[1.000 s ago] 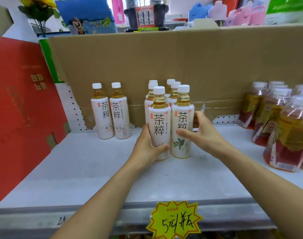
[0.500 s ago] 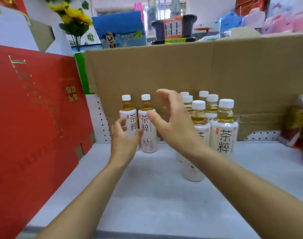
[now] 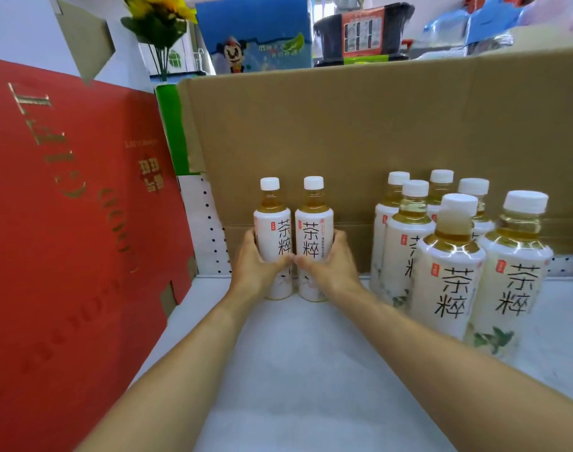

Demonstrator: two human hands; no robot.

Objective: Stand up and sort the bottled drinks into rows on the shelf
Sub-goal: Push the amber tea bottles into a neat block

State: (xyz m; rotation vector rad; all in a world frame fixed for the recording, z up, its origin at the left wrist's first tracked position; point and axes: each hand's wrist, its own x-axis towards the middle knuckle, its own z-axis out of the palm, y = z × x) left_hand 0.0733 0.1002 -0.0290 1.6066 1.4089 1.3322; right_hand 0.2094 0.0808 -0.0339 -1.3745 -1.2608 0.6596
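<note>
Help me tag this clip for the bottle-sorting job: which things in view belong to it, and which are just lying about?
In the job: left hand gripping one tea bottle; right hand gripping its neighbour; six-bottle cluster; shelf.
Lying about: red box; cardboard sheet; yellow flowers; blue box.

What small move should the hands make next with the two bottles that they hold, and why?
Probably slide the pair right, toward the six-bottle group. The left hand grips the left bottle, the right hand the right bottle; both stand upright, a gap of bare shelf from the group.
</note>
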